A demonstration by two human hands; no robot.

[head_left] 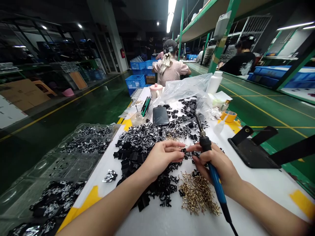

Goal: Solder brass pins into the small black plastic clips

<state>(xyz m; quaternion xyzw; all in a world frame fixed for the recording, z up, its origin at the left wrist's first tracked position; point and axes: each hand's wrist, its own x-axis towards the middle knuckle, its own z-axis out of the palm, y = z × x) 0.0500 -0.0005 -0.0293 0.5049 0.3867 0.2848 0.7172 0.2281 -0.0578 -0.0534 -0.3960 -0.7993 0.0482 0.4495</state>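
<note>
My right hand (221, 164) is wrapped round a soldering iron (217, 185) with a blue handle, its metal tip pointing up and away. The thumb and index finger of that hand also reach toward a small black part (183, 150). My left hand (166, 154) pinches this part between its fingertips, and the two hands nearly meet there. Beneath and left of them spreads a heap of small black and silvery parts (137, 141). A pile of small curved brass-coloured pieces (198, 195) lies below my right hand.
Clear plastic trays (86, 160) of parts stand along the left side. A phone (160, 116), a lidded cup (156, 90), a plastic bag (187, 83) and a white bottle (215, 82) are farther back. At right are yellow tape (228, 116) and a black metal stand (256, 150). A co-worker (169, 68) sits ahead.
</note>
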